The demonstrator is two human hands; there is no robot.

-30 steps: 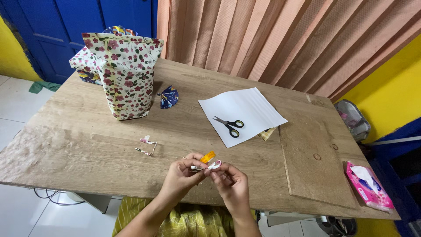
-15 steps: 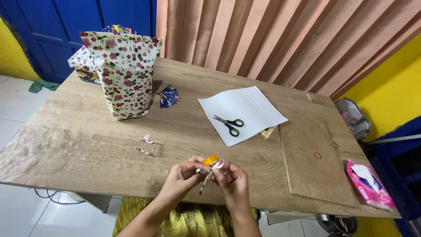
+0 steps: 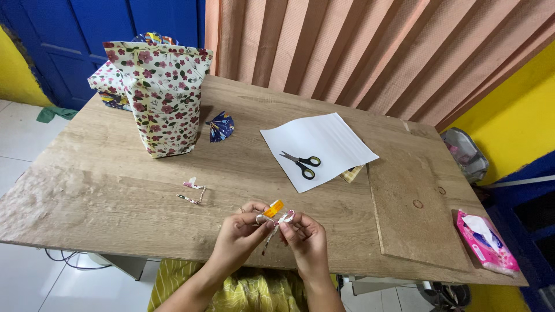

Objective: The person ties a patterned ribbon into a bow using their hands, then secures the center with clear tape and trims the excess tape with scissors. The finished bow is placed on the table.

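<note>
A long wooden table (image 3: 115, 190) with a pale, grained top is seen from above, set on a white tiled floor (image 3: 17, 156); a blue door (image 3: 75, 34) and a strip of yellow wall are seen behind its left end, a pleated salmon curtain (image 3: 347, 52) is hung along the far side, and more yellow wall is seen at the right. On the left part of the table a tall bag wrapped in floral paper (image 3: 165, 98) is stood upright, with a second floral parcel partly hidden behind it. Just beside the bag, to its right, a small folded piece of dark blue paper (image 3: 220, 126) is laid. Nearer the front edge a short curl of patterned ribbon (image 3: 192, 192) is left lying apart from everything else. Towards the middle a white sheet of paper (image 3: 324, 144) is spread, and black-handled scissors (image 3: 302, 163) are rested on it. At the front edge, over the table, a small strip of patterned ribbon (image 3: 272, 222) with an orange piece at its top is held between both hands: the left hand (image 3: 240, 234) is pinched on it with thumb and fingertips, and the right hand (image 3: 306, 237) is likewise closed on its other side, with a thin tail left hanging between the hands. At the far right a pink packet of tissues (image 3: 483, 240) is laid near the table's corner.
</note>
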